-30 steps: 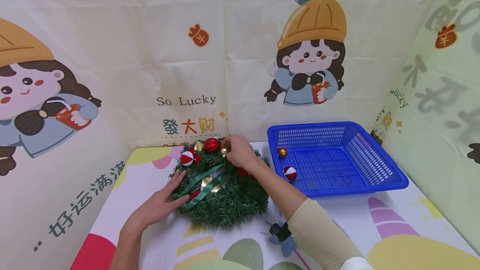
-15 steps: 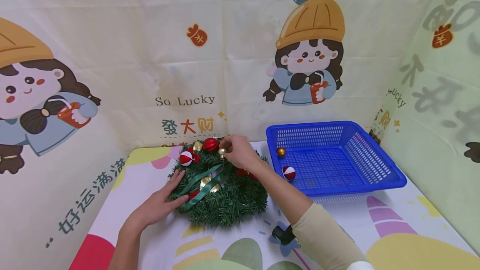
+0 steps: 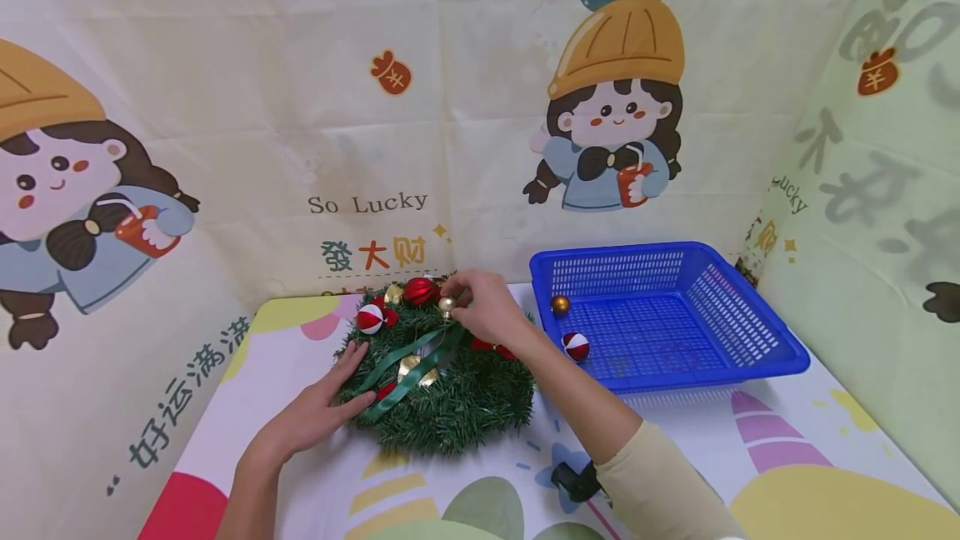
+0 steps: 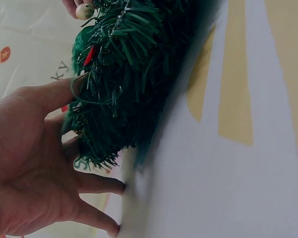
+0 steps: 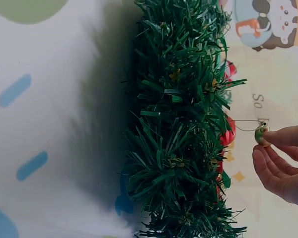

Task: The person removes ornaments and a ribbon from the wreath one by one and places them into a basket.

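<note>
A green tinsel wreath [image 3: 457, 423] lies on the table, decorated with a shiny red bauble [image 3: 420, 292], a red-and-white ball [image 3: 370, 319], gold and red bows and a green ribbon [image 3: 408, 386]. My left hand [image 3: 318, 407] rests against its left side, fingers spread; in the left wrist view two fingertips reach the table. At the wreath's far edge, my right hand [image 3: 491, 311] pinches a small gold bauble [image 3: 447, 307] between thumb and fingers. The right wrist view shows this bauble [image 5: 260, 136] above the wreath, with a thin loop of string running from it toward the greenery.
Right of the wreath stands a blue plastic basket [image 3: 697, 375], holding a small orange-gold ball [image 3: 560, 304] and a red-and-white ball [image 3: 576, 346]. Beneath my right forearm is a small black object [image 3: 576, 482]. A printed cloth backdrop [image 3: 480, 157] rises behind the table.
Little differs. The head view has shifted slightly, and my right forearm has moved a little to the right. The right hand still pinches the gold bauble; the left hand stays on the wreath.
</note>
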Demonstrator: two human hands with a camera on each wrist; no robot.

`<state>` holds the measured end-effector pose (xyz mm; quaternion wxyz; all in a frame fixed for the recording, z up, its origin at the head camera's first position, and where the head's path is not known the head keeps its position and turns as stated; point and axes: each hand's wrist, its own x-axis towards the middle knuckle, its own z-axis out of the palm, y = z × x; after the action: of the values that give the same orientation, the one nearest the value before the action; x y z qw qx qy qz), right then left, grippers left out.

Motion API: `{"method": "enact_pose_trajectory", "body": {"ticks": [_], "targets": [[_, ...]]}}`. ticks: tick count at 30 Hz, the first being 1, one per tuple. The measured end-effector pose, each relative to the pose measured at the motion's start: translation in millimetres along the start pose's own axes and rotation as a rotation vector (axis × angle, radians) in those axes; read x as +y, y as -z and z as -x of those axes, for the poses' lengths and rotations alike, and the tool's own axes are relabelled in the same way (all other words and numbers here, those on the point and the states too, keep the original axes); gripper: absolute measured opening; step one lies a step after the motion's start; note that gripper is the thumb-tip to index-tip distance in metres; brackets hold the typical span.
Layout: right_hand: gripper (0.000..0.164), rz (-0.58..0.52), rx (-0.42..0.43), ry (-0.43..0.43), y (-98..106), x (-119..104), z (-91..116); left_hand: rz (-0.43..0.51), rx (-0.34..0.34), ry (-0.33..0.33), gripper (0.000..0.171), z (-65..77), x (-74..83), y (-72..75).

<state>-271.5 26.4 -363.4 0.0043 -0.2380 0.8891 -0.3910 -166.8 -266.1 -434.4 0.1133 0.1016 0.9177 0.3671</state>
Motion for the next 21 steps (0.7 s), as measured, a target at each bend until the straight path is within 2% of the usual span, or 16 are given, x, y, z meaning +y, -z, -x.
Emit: {"method": "enact_pose_trajectory", "body": {"ticks": [9,21], "targets": [[0.021,-0.001,0.034,0.061,4.0,-0.3,14.0,-0.004,0.007,-0.004,0.087,0.3,-1.5,-1.4],[0.021,-0.053,0.048,0.044,7.7,1.5,31.7,-0.011,0.012,-0.01,0.086,0.5,-1.6,-1.8]]}}
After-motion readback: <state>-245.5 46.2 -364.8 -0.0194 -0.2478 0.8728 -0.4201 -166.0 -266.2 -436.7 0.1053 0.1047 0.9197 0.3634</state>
